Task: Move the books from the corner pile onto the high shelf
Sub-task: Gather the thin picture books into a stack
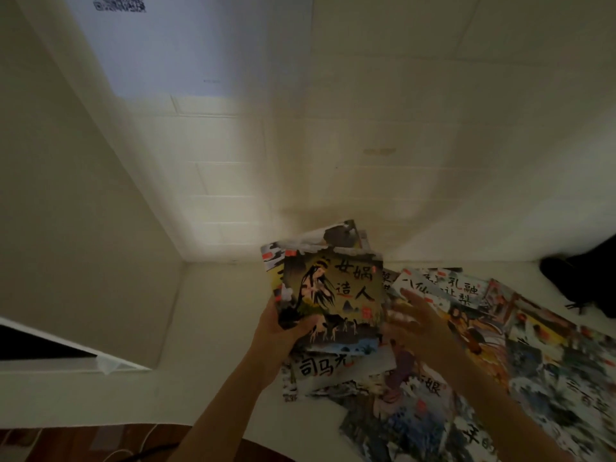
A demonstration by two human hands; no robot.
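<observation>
I see the left hand (280, 331) gripping a small stack of picture books (330, 295), lifted above the pile near the surface's back corner by the wall (233, 161). Right hand (416, 321) is blurred, fingers spread wide, just beside the stack's right edge, over the loose books (466, 378) spread across the surface (213, 328).

I see the spread of books (466, 345) covering the white tabletop (213, 311) right up to the wall (433, 161). Left of the books, the tabletop is bare as far as the corner, so a hand could pass there. Right of the books, a black thing (586, 281) sits against the wall and blocks that side.
</observation>
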